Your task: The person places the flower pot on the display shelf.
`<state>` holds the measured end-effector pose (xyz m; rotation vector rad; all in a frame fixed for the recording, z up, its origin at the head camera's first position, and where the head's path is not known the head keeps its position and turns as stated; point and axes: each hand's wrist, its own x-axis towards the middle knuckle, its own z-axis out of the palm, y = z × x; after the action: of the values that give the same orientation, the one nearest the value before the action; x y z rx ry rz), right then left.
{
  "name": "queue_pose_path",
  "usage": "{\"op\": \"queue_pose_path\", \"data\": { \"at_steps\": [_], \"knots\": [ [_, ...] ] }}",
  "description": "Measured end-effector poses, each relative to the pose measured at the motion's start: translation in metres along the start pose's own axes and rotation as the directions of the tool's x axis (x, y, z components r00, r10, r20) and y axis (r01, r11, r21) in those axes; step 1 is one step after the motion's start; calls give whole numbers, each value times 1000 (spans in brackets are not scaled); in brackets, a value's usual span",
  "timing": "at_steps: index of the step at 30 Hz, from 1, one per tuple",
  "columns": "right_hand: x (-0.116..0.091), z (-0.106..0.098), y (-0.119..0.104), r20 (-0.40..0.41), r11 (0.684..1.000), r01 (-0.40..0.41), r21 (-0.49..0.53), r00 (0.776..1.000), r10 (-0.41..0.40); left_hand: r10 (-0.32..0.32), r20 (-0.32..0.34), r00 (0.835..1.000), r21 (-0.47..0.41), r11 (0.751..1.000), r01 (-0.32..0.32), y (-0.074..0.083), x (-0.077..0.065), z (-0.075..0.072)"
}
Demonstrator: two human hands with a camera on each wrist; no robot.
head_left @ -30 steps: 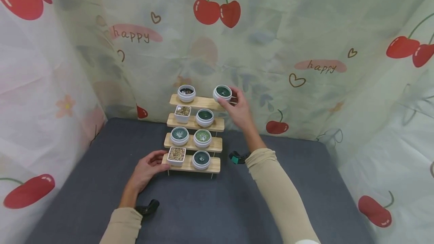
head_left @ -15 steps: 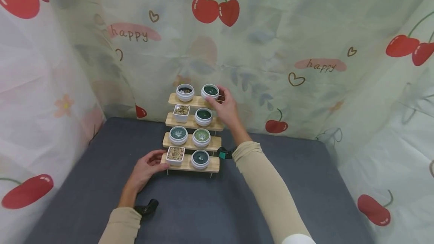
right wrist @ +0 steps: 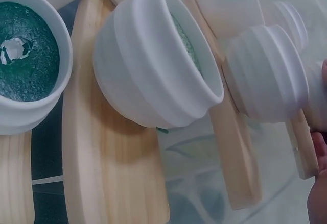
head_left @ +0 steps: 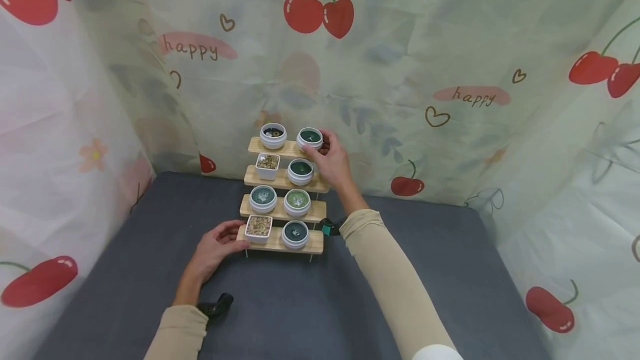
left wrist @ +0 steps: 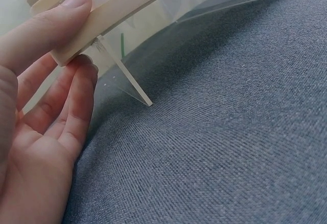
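Observation:
My right hand (head_left: 334, 163) grips a round white bowl (head_left: 310, 139) with dark green contents, thumb at its front and fingers behind its right side. This bowl sits at the right end of the top board of a four-step wooden display stand (head_left: 276, 243). On the lowest step, my left hand (head_left: 216, 248) pinches the left end of the board. The left wrist view has the thumb on top of the board (left wrist: 127, 9) and fingertips below, beside a clear leg (left wrist: 125, 73). In the right wrist view, only fingertips (right wrist: 319, 147) show at the right edge.
Each step carries two white bowls, among them a square bowl (head_left: 259, 228) of pale flakes and a round bowl (head_left: 298, 202) with light green contents. Dark grey cloth (head_left: 280, 315) covers the table. A cherry-printed curtain (head_left: 380, 60) hangs close behind the stand.
My right hand has carried the round bowl leftward from the top board's right end, then slightly down onto that board. My left hand has stayed on the lowest board.

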<state>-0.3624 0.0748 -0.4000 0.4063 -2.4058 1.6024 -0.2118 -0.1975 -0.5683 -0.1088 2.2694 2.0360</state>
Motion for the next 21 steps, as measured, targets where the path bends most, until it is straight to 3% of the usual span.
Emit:
{"op": "queue_pose_path", "data": {
  "at_steps": [7, 16, 21],
  "knots": [
    [1, 3, 4, 6, 1000, 19, -8, 1000, -19, -5, 3, 1000, -1, 1000, 5, 0, 0, 0],
    [1, 3, 3, 22, 993, 8, -120, 1000, -6, -9, 1, 1000, -6, 1000, 9, -4, 1, 2],
    [2, 3, 3, 26, 995, -14, -94, 1000, 16, 10, 6, 1000, 6, 1000, -10, -2, 3, 2]
  ]
}}
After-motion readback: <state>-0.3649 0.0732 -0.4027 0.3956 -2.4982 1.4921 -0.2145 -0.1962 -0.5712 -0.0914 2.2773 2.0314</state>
